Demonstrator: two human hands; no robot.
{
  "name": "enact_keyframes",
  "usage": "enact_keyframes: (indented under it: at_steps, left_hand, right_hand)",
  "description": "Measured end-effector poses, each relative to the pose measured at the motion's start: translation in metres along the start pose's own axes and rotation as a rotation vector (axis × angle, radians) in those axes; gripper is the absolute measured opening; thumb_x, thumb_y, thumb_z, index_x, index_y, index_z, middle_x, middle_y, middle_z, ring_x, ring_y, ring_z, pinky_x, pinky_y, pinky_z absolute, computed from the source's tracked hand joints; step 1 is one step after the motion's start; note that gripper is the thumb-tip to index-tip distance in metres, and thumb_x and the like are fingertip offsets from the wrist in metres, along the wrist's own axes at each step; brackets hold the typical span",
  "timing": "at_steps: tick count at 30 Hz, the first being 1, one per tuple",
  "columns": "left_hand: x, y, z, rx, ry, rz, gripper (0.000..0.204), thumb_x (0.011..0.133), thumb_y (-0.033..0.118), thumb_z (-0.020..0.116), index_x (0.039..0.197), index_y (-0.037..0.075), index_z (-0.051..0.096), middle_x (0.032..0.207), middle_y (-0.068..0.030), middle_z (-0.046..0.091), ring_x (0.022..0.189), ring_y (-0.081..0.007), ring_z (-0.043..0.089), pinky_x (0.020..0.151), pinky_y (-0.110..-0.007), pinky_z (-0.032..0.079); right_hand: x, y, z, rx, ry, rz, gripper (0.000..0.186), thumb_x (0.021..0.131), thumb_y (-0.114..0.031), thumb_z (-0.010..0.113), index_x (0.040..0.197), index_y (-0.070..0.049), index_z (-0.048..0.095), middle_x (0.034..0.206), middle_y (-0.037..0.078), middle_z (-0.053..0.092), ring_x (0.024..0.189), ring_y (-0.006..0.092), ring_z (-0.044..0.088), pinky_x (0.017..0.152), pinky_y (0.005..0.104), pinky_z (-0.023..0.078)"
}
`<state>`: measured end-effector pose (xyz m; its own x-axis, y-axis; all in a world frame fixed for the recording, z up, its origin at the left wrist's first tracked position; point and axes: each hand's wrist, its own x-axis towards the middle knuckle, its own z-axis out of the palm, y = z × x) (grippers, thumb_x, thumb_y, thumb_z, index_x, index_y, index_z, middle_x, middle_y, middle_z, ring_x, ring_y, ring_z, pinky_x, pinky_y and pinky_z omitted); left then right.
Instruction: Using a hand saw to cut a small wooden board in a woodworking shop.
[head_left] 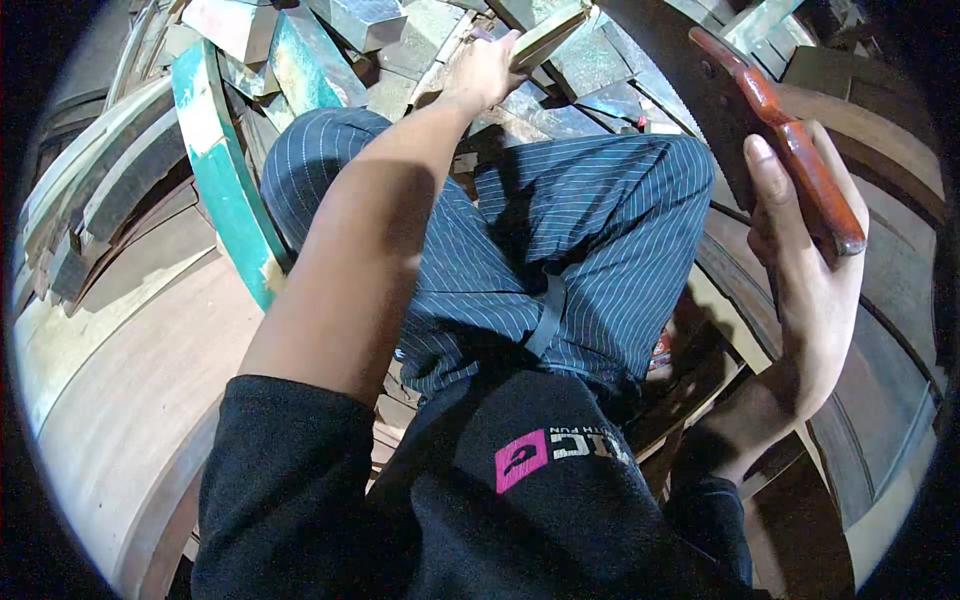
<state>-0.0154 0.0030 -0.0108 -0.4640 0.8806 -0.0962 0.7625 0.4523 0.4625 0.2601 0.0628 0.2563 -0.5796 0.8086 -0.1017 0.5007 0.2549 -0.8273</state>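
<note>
In my raised right hand (800,230) is a handsaw, its reddish-brown wooden handle (800,165) lying between my thumb and fingers. The dark toothed saw blade (690,75) reaches up past the top edge of the view, so its tip is hidden. My left arm stretches forward between and beyond my knees. At its end my left hand (485,72) grips a narrow wooden strip (553,36), which slants up to the right. Its fingers are partly hidden behind the hand and the wood. Saw and strip appear apart.
A curved board painted teal and white (215,150) leans by my left knee. Wood blocks and offcuts (365,20) are heaped beyond my knees. Curved boards (130,150) are stacked at left; long planks (880,400) lie at right. My bent legs (600,220) fill the middle.
</note>
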Motion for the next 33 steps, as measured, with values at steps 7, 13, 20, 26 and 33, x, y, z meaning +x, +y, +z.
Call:
enact_keyframes:
  at_steps: [7, 13, 20, 26, 33]
  left_hand:
    - [0.0023, -0.0005, 0.0026, 0.017, 0.024, -0.029, 0.049, 0.081, 0.03, 0.073, 0.123, 0.018, 0.051, 0.099, -0.0245, 0.065, 0.098, -0.042, 0.064, 0.085, -0.05, 0.053]
    - [0.002, 0.0003, 0.0027, 0.002, -0.022, -0.067, 0.042, 0.082, 0.031, 0.07, 0.117, 0.016, 0.051, 0.098, -0.0231, 0.066, 0.096, -0.0419, 0.064, 0.084, -0.05, 0.053]
    - [0.0019, -0.003, 0.0069, 0.019, 0.048, 0.005, 0.044, 0.081, 0.03, 0.072, 0.116, 0.016, 0.051, 0.097, -0.0235, 0.067, 0.097, -0.0418, 0.064, 0.084, -0.049, 0.053]
    - [0.0017, -0.001, 0.0046, 0.042, 0.017, -0.036, 0.043, 0.08, 0.03, 0.072, 0.115, 0.018, 0.051, 0.093, -0.02, 0.067, 0.09, -0.0396, 0.066, 0.08, -0.048, 0.053]
    - [0.0017, -0.0023, 0.0061, 0.043, 0.027, -0.004, 0.049, 0.079, 0.027, 0.074, 0.12, 0.016, 0.049, 0.097, -0.0229, 0.066, 0.095, -0.0405, 0.065, 0.084, -0.048, 0.053]
  right_hand:
    - [-0.0029, 0.0019, 0.0027, 0.021, -0.007, 0.044, 0.03, 0.09, -0.028, 0.069, 0.108, -0.005, 0.062, 0.064, -0.007, 0.043, 0.053, 0.0013, 0.036, 0.047, 0.0188, 0.025]
    - [-0.0056, -0.002, 0.0033, 0.019, 0.033, 0.056, 0.032, 0.089, -0.028, 0.071, 0.111, -0.006, 0.065, 0.065, -0.006, 0.047, 0.054, 0.0018, 0.038, 0.048, 0.0191, 0.026]
    - [-0.0061, -0.0014, 0.0032, 0.02, 0.035, 0.068, 0.029, 0.09, -0.024, 0.07, 0.111, -0.006, 0.065, 0.068, -0.006, 0.049, 0.053, 0.0002, 0.036, 0.047, 0.0181, 0.024]
    - [-0.0056, -0.0016, 0.0045, 0.011, 0.037, 0.074, 0.028, 0.09, -0.025, 0.07, 0.11, -0.006, 0.064, 0.067, -0.006, 0.047, 0.054, 0.0011, 0.036, 0.048, 0.0186, 0.024]
    - [-0.0064, -0.0005, 0.0054, 0.028, 0.028, 0.056, 0.029, 0.089, -0.028, 0.07, 0.107, -0.006, 0.065, 0.067, -0.005, 0.049, 0.054, 0.0016, 0.037, 0.049, 0.0187, 0.025]
